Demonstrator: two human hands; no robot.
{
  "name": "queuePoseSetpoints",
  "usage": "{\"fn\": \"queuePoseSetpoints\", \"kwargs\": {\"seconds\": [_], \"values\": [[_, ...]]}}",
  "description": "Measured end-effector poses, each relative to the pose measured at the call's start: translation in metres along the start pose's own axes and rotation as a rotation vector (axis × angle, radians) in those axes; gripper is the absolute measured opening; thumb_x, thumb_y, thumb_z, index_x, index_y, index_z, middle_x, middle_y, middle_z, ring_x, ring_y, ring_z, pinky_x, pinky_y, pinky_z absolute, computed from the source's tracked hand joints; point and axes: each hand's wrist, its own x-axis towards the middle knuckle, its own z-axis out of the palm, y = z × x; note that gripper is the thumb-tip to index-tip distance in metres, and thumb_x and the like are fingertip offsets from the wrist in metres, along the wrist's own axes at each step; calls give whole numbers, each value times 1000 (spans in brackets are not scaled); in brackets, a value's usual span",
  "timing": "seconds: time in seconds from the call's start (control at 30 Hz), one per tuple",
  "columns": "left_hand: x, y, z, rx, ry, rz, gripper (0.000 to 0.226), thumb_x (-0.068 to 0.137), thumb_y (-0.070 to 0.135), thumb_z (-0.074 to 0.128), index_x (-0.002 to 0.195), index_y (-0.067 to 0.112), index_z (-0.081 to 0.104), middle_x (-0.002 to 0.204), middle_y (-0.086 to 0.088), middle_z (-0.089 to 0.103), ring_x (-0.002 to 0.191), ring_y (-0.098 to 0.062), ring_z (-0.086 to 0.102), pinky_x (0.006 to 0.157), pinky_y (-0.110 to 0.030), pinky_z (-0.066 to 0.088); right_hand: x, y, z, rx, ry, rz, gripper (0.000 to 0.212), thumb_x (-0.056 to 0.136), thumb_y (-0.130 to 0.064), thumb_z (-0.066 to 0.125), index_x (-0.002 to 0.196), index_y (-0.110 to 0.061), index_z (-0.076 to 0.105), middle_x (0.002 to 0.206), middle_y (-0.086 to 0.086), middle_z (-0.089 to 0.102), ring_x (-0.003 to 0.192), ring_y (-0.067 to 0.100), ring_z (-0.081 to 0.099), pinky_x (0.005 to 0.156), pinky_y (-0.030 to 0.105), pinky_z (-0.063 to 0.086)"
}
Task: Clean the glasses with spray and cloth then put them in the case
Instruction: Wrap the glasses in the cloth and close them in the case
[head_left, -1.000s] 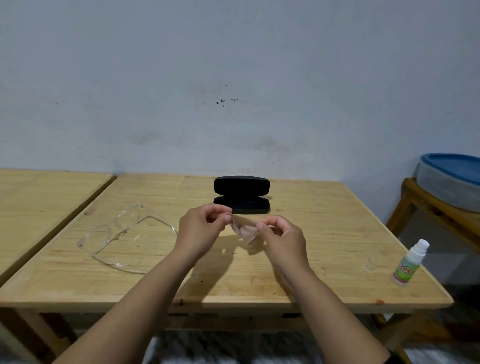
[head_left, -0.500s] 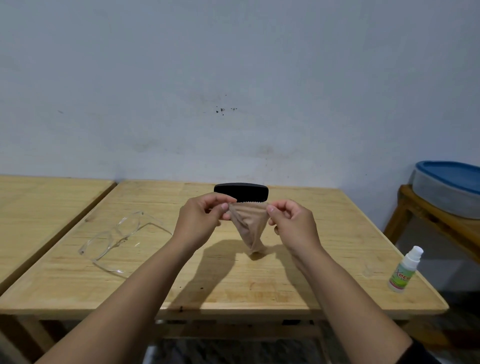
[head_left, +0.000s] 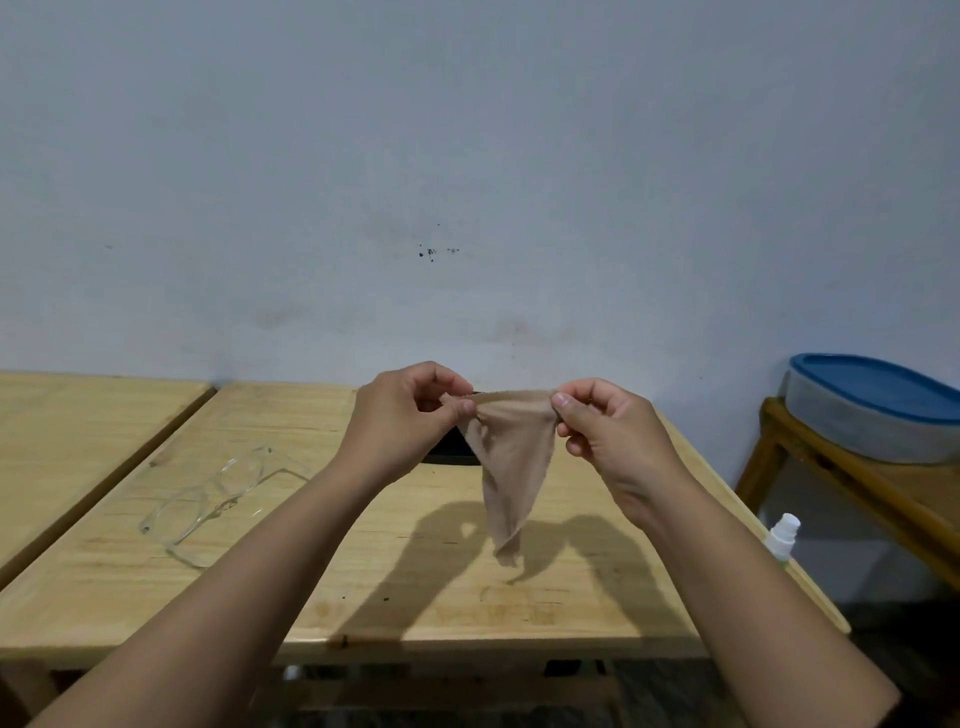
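Now | cloth (head_left: 506, 462) pinched between left hand (head_left: 402, 418), right hand (head_left: 608, 434)

Cloth (head_left: 506, 467) beige — case (head_left: 451, 446) black — glasses (head_left: 218, 506) clear.

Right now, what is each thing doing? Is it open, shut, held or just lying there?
cloth: held up by two corners, hanging in a point above the table.
left hand: pinching one cloth corner.
right hand: pinching the other corner.
glasses: lying on the table, arms unfolded, untouched.
case: mostly hidden behind the hands; cannot tell.
spray bottle: upright at the table edge.
blue-lidded tub: lid on.
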Motion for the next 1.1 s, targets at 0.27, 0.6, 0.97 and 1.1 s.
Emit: {"fn": "queuePoseSetpoints", "kwargs": {"seconds": [0.27,0.6,0.97,1.1], "values": [[-4,-27,-11,-57,-50,-82,10,73,25,77,79,32,70,80,-2,73,81,-19,68,77,-36,53,2,21,-14,60,34,90,15,90,-1,57,78,-10,61,64,1,52,52,7,46,47,17,36],[20,-46,-5,25,-23,-11,22,85,13,62,77,31,70,77,9,71,67,3,58,65,-12,41,35,43,-18,68,86,188,16,91,-3,56,77,-10,62,67,1,54,56,9,46,52,20,38],[58,-40,10,15,48,-46,9,79,17,71,75,25,70,75,9,71,67,3,63,59,-4,43,83,54,-12,13,131,211,18,90,-4,56,75,-12,62,69,2,56,60,11,48,55,23,39],[66,-31,9,-11,146,-1,15,78,16,71,86,25,61,76,12,71,68,-4,63,60,-7,44,93,42,-16,31,129,155,19,91,-2,55,76,-12,62,72,2,58,63,10,51,57,22,40]]}}
